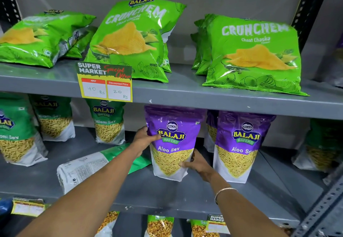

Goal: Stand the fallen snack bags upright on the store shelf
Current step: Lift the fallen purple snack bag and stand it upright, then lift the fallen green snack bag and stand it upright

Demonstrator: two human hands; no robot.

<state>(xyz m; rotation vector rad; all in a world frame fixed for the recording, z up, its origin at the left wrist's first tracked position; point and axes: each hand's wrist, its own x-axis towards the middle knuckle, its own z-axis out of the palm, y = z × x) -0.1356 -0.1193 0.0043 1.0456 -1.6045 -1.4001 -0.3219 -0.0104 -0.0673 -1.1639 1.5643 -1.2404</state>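
A purple Aloo Sev bag [173, 140] stands upright on the middle shelf [167, 197]. My left hand [144, 136] grips its upper left edge, thumb across the front. My right hand [196, 162] holds its lower right side. Just left of it a green and white sev bag [87, 166] lies flat on its face, back label up, partly under my left forearm. A second purple Aloo Sev bag [239, 144] stands upright to the right, with another purple bag half hidden behind.
Green Ratlami Sev bags [109, 123] stand upright along the left of the middle shelf. The top shelf holds green Crunchem chip bags [254, 51], some leaning or lying at the left. A price tag [105, 84] hangs on the top shelf's edge. A metal upright [324, 212] stands at the right.
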